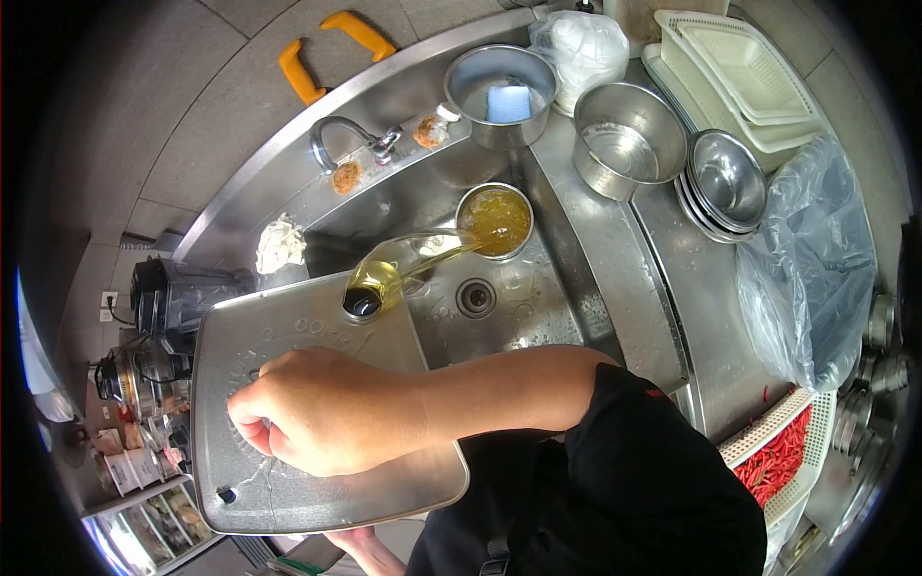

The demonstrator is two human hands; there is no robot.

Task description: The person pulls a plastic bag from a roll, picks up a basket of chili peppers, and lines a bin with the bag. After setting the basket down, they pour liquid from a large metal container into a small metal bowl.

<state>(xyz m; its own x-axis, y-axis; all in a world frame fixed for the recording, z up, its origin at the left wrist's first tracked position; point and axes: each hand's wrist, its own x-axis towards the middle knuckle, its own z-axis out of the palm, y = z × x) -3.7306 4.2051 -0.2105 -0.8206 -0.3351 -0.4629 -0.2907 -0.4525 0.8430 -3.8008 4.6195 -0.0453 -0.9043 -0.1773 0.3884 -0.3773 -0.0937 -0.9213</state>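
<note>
My right hand (317,408) is closed over the middle of a rectangular metal lid (288,336), and the grip under my fingers is hidden. The lidded metal container is tilted towards the sink. Through the notch in the lid's far corner runs clear yellow liquid (384,283), which looks like oil. It streams into a round metal pot (495,221) standing in the sink (519,312), where more yellow liquid with foam shows. My left hand (357,540) is at the container's near edge, supporting it from below, with its fingers hidden underneath.
Behind the sink are a faucet (351,139) and scouring pads (346,178). Metal pots (629,139), stacked bowls (727,178) and white plastic baskets (740,67) stand right. A clear plastic bag (807,269) hangs there, above red chillies (776,461). A blender (182,298) stands left.
</note>
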